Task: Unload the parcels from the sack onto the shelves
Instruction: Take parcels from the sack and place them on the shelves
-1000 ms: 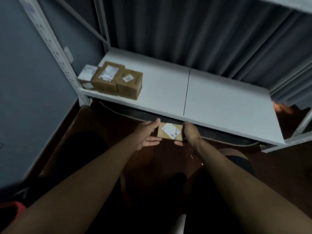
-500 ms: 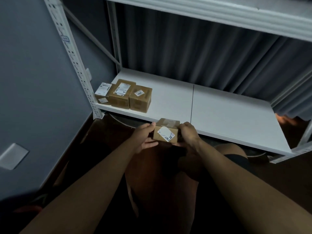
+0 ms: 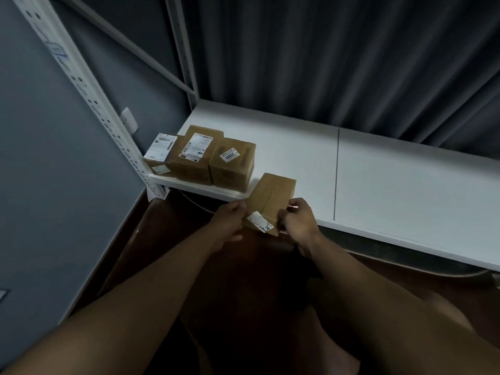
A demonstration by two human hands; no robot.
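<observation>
I hold a small brown cardboard parcel [image 3: 272, 197] with a white label on its near end, over the front edge of the white shelf [image 3: 392, 180]. My left hand [image 3: 230, 224] grips its left side and my right hand [image 3: 299, 220] grips its right side. Its far end reaches over the shelf board; I cannot tell whether it touches. Three parcels sit at the shelf's left end: a flat white-labelled one [image 3: 159, 147], a brown box with a shipping label [image 3: 190, 155] and a brown box marked 2001 [image 3: 232, 163]. The sack is not in view.
A white perforated upright [image 3: 89, 96] and diagonal braces frame the shelf's left side. A grey wall is at the left, a dark curtain [image 3: 324, 58] hangs behind the shelf. Dark brown floor and a lower shelf level lie below.
Both hands have lifted the parcel up and forward, from below the shelf's front edge to over it. It has tipped, so its long top face now shows.
</observation>
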